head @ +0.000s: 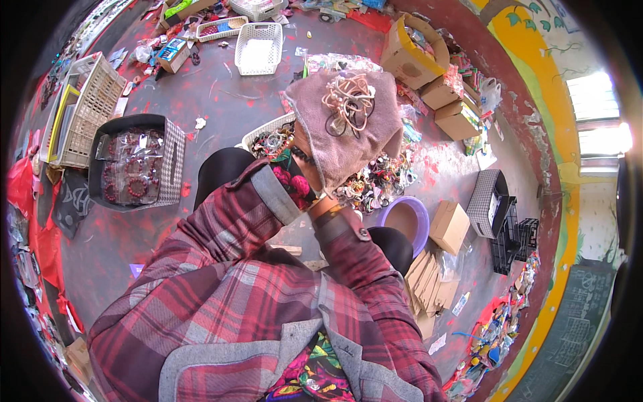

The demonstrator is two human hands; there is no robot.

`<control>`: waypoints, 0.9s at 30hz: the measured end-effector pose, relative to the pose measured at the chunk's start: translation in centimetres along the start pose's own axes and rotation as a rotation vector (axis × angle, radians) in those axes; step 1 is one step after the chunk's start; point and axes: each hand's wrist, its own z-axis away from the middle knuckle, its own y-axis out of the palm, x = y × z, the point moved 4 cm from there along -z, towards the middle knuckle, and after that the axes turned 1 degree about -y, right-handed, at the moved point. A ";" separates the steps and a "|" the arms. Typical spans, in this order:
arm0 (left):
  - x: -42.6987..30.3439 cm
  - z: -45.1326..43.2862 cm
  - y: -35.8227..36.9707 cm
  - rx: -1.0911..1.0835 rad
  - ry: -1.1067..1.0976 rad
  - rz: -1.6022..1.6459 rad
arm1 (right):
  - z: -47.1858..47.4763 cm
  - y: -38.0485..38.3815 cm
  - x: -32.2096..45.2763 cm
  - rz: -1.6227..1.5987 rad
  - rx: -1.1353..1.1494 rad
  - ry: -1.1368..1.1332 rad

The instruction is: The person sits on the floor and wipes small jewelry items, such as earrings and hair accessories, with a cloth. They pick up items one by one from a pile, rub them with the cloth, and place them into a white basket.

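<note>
A mauve-grey cloth (351,151) is raised before me, with a tangle of pale pink and dark elastic hair ties (351,100) on top. My left hand (300,138), a black beaded bracelet at its wrist, is at the cloth's left edge and mostly hidden. My right hand (312,176) is largely behind the cloth's lower left edge, its wrist close to my left wrist. The fingers of both hands are out of sight. Beneath and beside the cloth lie a heap of mixed hair ties (379,183) and a white basket (251,136) holding more.
Left stands a houndstooth bin (173,161) with bagged red beaded bracelets (133,186). Beyond is a white plastic basket (258,50). At right are a purple basin (424,221), a small cardboard box (449,226), flattened cardboard (427,281) and a large open carton (412,65).
</note>
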 end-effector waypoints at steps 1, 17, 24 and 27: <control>-0.3 -0.6 0.8 -0.004 0.025 0.051 | 0.0 -1.6 -0.6 0.148 -0.076 -0.114; -3.6 -4.7 4.8 0.260 -0.032 0.980 | 0.7 -12.9 -1.3 -1.378 -0.633 0.232; -8.4 -4.2 6.8 0.108 0.558 -0.702 | -0.3 -12.8 -1.5 -0.798 -0.634 0.149; -8.3 -4.0 8.8 0.078 0.646 -0.724 | -0.6 -13.3 -0.7 -0.300 -0.587 0.036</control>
